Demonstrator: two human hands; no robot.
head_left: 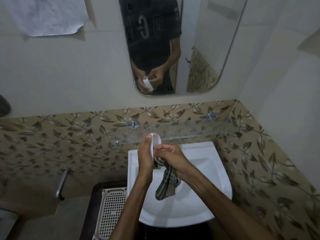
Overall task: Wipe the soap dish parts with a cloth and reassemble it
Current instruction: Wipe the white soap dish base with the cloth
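Leaf-patterned tiles back a white sink [223, 179] under a glass shelf [190, 130] and mirror [204, 49]. Over the basin my left hand [145, 158] is clamped around the white soap dish part [155, 138], held upright on edge. My right hand [170, 155] is closed on the striped cloth [166, 184], pressing it against the part, tail dangling.
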